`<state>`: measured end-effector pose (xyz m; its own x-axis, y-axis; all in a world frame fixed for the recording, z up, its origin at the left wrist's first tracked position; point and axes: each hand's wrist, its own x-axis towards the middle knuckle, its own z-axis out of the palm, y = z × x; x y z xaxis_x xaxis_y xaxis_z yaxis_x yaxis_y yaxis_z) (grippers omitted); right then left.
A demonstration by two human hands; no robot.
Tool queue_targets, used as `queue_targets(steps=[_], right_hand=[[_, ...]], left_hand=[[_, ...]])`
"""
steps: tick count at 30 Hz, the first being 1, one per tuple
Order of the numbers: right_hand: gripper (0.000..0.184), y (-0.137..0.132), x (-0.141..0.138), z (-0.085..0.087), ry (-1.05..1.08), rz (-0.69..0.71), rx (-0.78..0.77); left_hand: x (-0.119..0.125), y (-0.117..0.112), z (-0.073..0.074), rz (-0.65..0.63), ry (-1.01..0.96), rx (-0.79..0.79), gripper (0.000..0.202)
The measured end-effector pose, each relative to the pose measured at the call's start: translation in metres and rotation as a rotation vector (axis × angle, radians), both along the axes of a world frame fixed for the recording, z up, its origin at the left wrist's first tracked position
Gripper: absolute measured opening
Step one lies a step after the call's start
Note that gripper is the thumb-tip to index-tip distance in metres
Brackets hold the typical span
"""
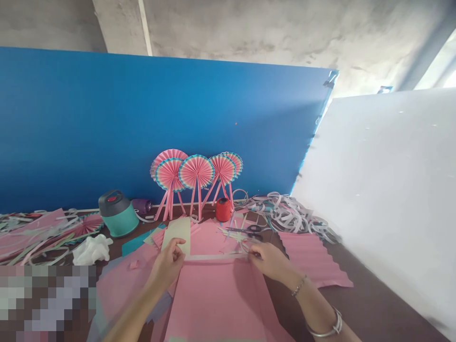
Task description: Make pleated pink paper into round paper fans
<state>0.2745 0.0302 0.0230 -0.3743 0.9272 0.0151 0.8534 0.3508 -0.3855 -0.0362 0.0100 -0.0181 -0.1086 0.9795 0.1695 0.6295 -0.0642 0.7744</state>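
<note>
Paper strip (217,256) runs straight above the pink paper sheet (213,299), its ends pinched by the fingers of the left hand (166,262) and right hand (271,262), and uneven pulling could tear it near the far scissors (245,232).

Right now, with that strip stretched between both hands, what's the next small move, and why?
Probably lay the pale paper strip flat on the pink sheet. The left hand and right hand seem to hold it straight just above that sheet, and the scissors lie close beyond it if trimming is needed.
</note>
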Motion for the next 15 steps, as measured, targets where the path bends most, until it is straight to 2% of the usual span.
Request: queue_targets(steps=[3, 7, 15], right_hand=[[0.021, -0.001, 0.001, 0.0, -0.002, 0.009, 0.013], [0.024, -0.007, -0.001, 0.004, -0.041, 0.018, 0.052], [0.023, -0.011, -0.004, 0.005, -0.136, 0.008, -0.016]], left_hand=[[-0.002, 0.001, -0.001, -0.046, -0.021, 0.012, 0.028], [-0.005, 0.001, 0.0, -0.043, 0.006, 0.003, 0.027], [-0.003, -0.002, 0.001, -0.05, 0.19, -0.101, 0.032]])
